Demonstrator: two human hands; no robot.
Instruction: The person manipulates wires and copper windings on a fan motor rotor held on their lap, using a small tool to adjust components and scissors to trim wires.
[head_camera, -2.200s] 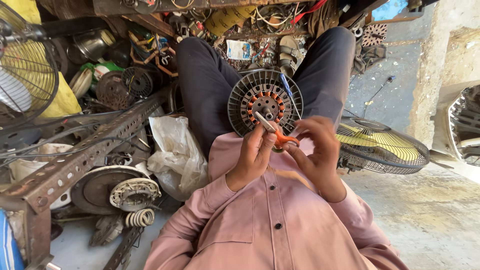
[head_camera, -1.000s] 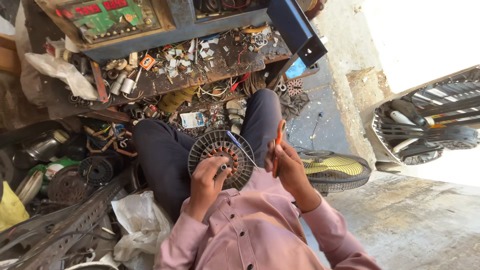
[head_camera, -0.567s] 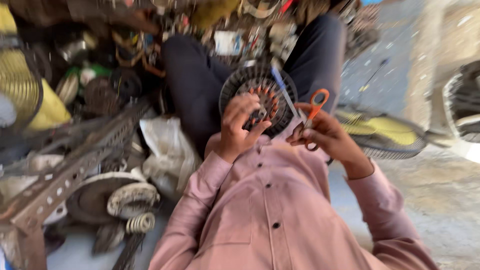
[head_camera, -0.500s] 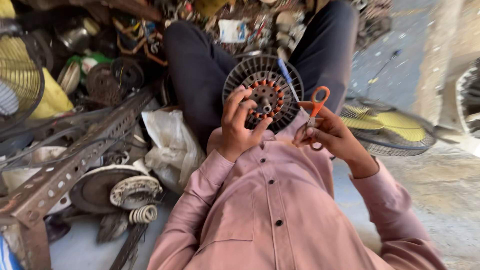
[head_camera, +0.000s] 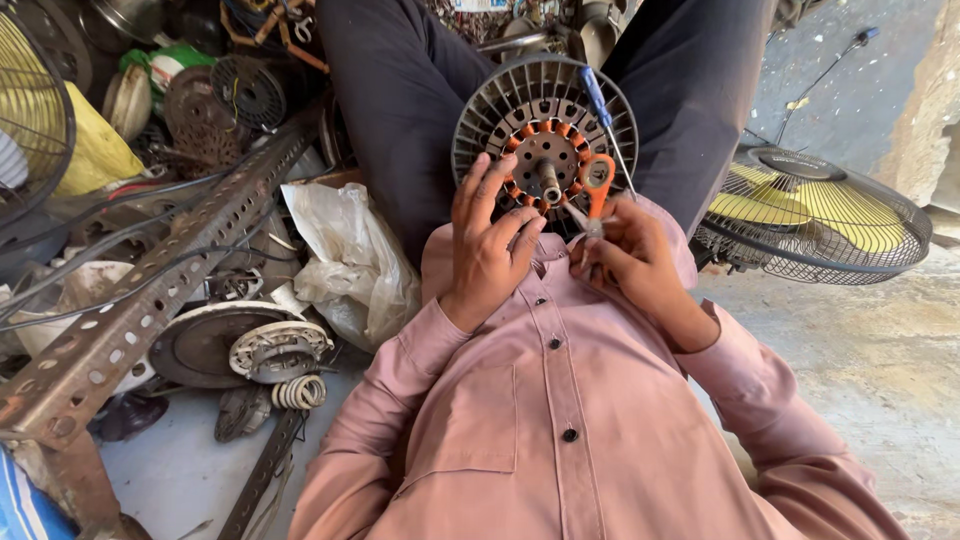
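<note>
A round grey fan motor with copper windings and a centre shaft rests in my lap between my dark trouser legs. My left hand lies against its lower left edge, fingers spread and touching the windings. My right hand grips orange-handled scissors whose blades point at the motor's lower middle. A blue-handled screwdriver leans across the motor's right side.
A yellow-bladed fan guard lies on the concrete floor at right. At left are a perforated metal angle bar, a crumpled plastic bag, motor parts, a wire coil and another fan cage.
The view swung about and came closer. My right hand brought the scissors in from the right to the motor's lower middle. My left hand stayed on the motor.
</note>
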